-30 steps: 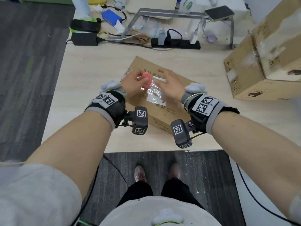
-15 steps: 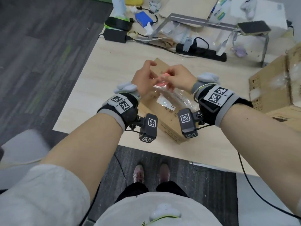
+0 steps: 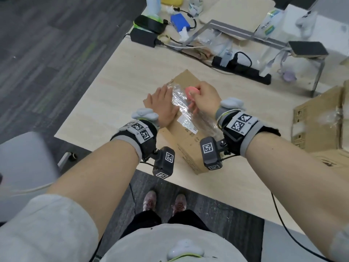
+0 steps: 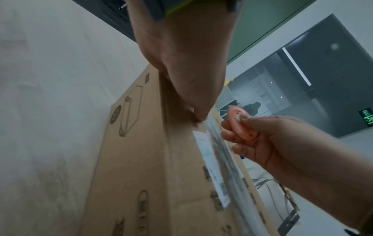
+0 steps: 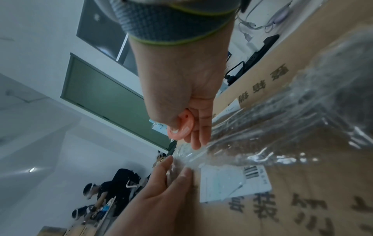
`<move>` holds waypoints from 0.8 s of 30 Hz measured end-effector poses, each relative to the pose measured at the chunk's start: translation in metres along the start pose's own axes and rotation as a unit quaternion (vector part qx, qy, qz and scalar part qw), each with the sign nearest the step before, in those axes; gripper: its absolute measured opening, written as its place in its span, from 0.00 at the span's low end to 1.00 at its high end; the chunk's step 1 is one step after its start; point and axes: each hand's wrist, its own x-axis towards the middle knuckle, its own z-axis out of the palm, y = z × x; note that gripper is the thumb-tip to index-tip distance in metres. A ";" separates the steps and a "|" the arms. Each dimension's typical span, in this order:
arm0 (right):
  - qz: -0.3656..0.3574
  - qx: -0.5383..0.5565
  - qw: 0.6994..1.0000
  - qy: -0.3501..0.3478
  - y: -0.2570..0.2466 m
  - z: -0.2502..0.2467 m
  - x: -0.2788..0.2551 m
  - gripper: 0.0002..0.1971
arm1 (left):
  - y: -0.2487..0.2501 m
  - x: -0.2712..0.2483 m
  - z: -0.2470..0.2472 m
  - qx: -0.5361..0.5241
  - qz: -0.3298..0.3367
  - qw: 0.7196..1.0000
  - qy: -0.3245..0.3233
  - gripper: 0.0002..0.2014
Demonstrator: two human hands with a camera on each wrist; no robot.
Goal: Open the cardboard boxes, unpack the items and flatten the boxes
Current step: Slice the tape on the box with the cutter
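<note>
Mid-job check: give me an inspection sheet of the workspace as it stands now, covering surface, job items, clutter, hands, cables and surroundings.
Surface: light wooden table.
Job's things: cardboard box lies near the front edge, its top seam under clear tape, white label beside it; more cardboard boxes at right.
Clutter: metal stand, blue pack, black adapter, tissue pack.
Hands: left hand lies flat on the box; right hand holds a pink cutter over the tape.
Cables: power strip with plugged leads.
Surroundings: grey carpet; people in the background.
</note>
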 end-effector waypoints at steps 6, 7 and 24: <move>-0.008 -0.066 0.998 0.007 0.009 0.014 0.023 0.21 | -0.011 0.015 0.001 0.006 0.044 0.999 -0.017 0.34; -0.014 -0.067 0.998 0.014 0.011 0.013 0.025 0.22 | -0.011 0.021 -0.001 0.001 0.048 0.999 -0.022 0.33; -0.047 -0.041 0.997 0.042 -0.001 0.015 0.073 0.04 | -0.009 0.033 0.011 -0.008 0.083 0.995 0.048 0.34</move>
